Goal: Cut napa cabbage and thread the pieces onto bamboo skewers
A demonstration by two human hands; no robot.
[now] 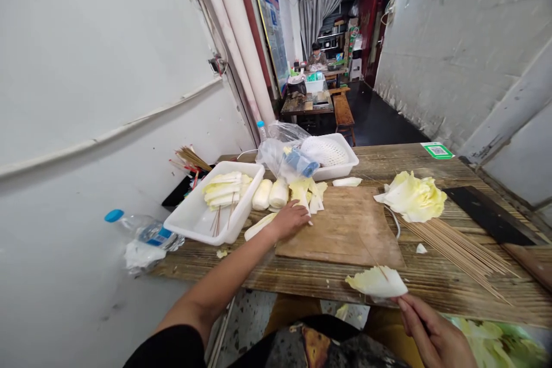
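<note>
My left hand (291, 219) reaches out over the top left corner of the wooden cutting board (345, 230). Its fingers curl down onto cut pieces of napa cabbage (309, 192) piled there. Close to my body, my right hand (433, 336) pinches a thin bamboo skewer with a pale cabbage piece (377, 283) threaded on it. That piece hangs over the front edge of the wooden table (431, 282).
A white tray (202, 221) with skewered cabbage sits left of the board. A cabbage head (414, 196), a bundle of bamboo skewers (457, 247) and a cleaver (487, 215) lie at the right. A white basket (334, 155), plastic bags and a water bottle (144, 231) stand nearby. A person sits far back.
</note>
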